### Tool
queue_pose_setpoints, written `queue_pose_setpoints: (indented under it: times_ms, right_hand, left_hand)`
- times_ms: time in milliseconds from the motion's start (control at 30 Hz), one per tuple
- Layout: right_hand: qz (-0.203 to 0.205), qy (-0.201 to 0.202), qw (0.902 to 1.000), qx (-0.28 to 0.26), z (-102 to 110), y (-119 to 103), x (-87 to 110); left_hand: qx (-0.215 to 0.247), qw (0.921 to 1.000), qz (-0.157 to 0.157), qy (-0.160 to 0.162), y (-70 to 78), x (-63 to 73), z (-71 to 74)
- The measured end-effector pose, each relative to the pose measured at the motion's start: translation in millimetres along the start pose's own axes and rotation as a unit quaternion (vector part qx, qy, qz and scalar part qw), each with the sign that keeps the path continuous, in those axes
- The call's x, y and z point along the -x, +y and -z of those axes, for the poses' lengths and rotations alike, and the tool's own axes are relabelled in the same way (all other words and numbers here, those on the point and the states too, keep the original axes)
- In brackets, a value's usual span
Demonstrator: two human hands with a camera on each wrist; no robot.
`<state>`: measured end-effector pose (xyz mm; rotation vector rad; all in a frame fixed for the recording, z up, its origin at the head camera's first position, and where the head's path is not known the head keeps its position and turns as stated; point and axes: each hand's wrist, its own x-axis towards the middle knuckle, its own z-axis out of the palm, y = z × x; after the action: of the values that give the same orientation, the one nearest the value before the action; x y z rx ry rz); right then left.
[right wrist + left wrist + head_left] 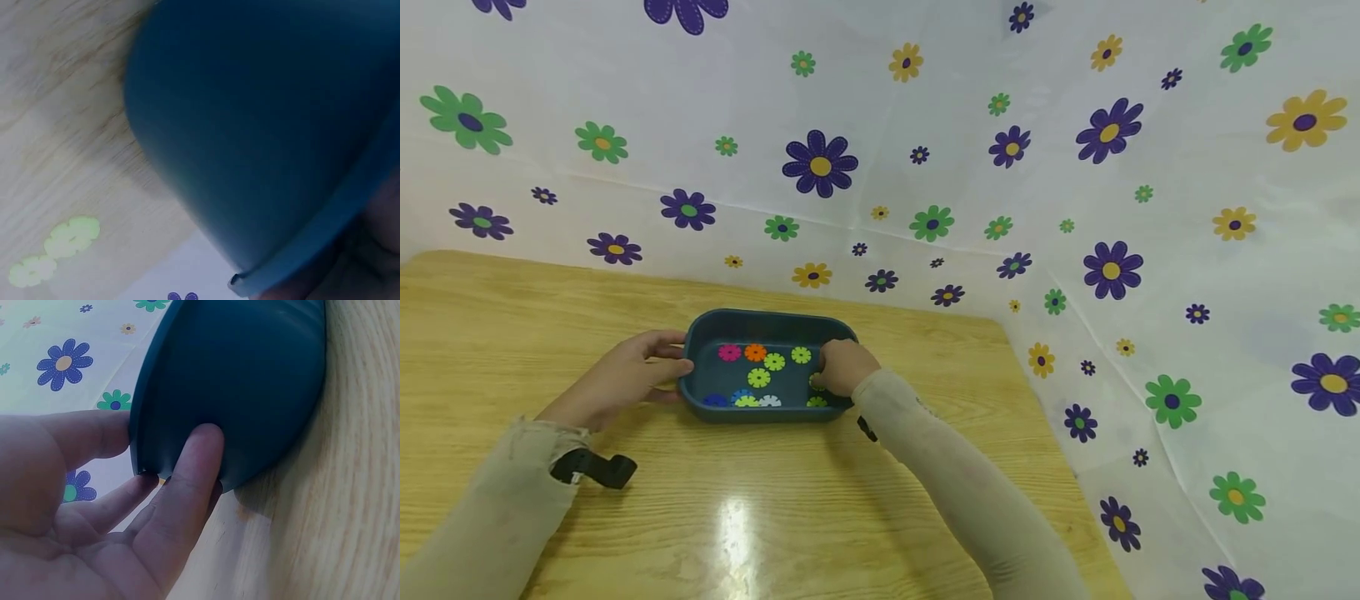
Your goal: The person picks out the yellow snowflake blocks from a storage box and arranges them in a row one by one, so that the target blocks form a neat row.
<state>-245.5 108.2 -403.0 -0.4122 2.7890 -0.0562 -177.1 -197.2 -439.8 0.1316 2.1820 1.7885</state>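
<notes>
The left hand [628, 371] pinches the left end of the blue tub [767, 415], near the table's [647, 517] far edge. The right hand [848, 367] reaches inside, fingertips partly hidden; whether it pinches anything cannot be told. The tub looks light and stiff, best held by its rim; the multicoloured discs [754, 379] inside look thin, slick, best pinched edgewise.

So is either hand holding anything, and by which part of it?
The left hand holds the tub by its left rim. Whether the right hand, partly inside the tub, grips anything cannot be told.
</notes>
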Motion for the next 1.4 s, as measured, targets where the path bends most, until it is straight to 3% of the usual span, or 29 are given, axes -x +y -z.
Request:
queue_pose_setpoints:
  times_ms: [200, 567, 667, 767, 833, 933, 1100, 1333, 1400]
  right_hand:
    - [0.019, 0.003, 0.9996, 0.020, -11.6, 2.4, -3.8]
    - [0.017, -0.006, 0.9996, 0.022, -15.6, 1.9, -2.7]
    - [0.025, 0.000, 0.9997, -0.002, -14.9, 3.4, -1.5]
    - [0.045, 0.011, 0.9964, -0.071, -10.6, 6.7, 1.7]
    - [0.059, 0.014, 0.9883, -0.140, -6.5, 10.0, 4.1]
    - [0.068, 0.009, 0.9685, -0.240, -0.3, 15.3, 7.9]
    - [0.077, 0.008, 0.9431, -0.323, 4.8, 24.0, 11.7]
    - [0.082, -0.006, 0.8924, -0.444, 13.0, 38.6, 18.2]
    - [0.076, -0.005, 0.8840, -0.461, 16.4, 45.7, 19.5]
  left_hand:
    - [-0.002, 1.0000, -0.001, 0.003, 0.1, 2.1, -4.6]
    - [-0.003, 1.0000, -0.003, 0.008, 0.8, 4.6, -8.2]
    - [-0.004, 1.0000, -0.002, 0.007, 2.2, 4.2, -8.1]
    - [-0.003, 1.0000, 0.000, 0.008, 3.0, 3.8, -7.2]
    - [-0.002, 1.0000, 0.000, 0.008, 3.1, 3.6, -6.2]
    - [-0.005, 1.0000, 0.001, 0.008, 2.5, 3.2, -4.5]
    - [-0.006, 0.9999, 0.004, 0.009, 3.4, 2.8, -4.1]
    - [0.001, 1.0000, 0.004, 0.008, 5.5, 2.7, -4.1]
    - [0.000, 1.0000, 0.004, 0.007, 6.2, 2.4, -4.1]
